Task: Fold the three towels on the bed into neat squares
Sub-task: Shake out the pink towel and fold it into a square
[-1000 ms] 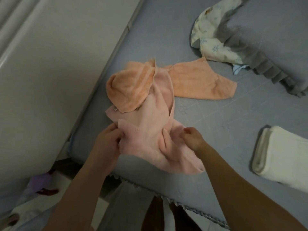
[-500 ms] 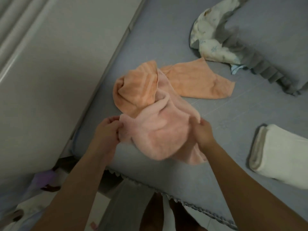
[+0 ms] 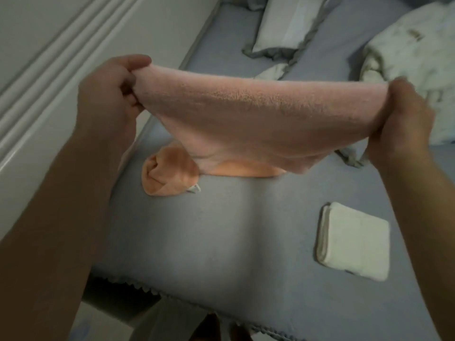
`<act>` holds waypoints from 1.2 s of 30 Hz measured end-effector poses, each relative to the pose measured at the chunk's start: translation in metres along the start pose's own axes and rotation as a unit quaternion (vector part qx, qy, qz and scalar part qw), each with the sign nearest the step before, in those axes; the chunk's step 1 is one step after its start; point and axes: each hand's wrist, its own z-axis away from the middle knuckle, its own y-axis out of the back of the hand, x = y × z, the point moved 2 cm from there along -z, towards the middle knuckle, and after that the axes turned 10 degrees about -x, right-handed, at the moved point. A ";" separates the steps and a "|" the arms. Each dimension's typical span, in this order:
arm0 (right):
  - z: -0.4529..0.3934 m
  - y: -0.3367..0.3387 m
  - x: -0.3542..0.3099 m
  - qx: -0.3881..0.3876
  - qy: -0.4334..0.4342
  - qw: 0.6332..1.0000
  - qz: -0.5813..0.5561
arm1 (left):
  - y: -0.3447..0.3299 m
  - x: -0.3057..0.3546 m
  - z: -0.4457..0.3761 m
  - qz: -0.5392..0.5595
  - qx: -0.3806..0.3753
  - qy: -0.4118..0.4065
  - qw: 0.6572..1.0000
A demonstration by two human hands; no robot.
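Dim, soft, motion-blurred, wide-angle edge distortion

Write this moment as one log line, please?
step: spread pink towel | left hand: pinching corner | right hand: pinching corner | orange towel: crumpled | white towel: folded

fuzzy terry pink towel [image 3: 246, 119], matt bedsheet [image 3: 234, 230]

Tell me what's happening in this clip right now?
A person is folding towels on a bed. Both hands, left hand and right hand, hold a pink towel stretched in the air by its top corners. An orange towel lies crumpled on the bed behind it, and a white towel sits already folded.
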 end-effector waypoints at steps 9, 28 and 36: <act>0.053 0.134 0.101 -0.125 -0.155 0.938 0.283 | 0.012 -0.171 0.093 -0.125 0.023 0.156 0.980; 0.170 0.221 0.317 -0.278 -0.379 0.685 0.557 | 0.056 -0.413 0.112 -0.391 -0.098 0.352 0.845; 0.061 0.152 0.337 -0.087 -0.287 0.842 0.448 | 0.020 -0.419 -0.008 -0.322 -0.112 0.292 0.894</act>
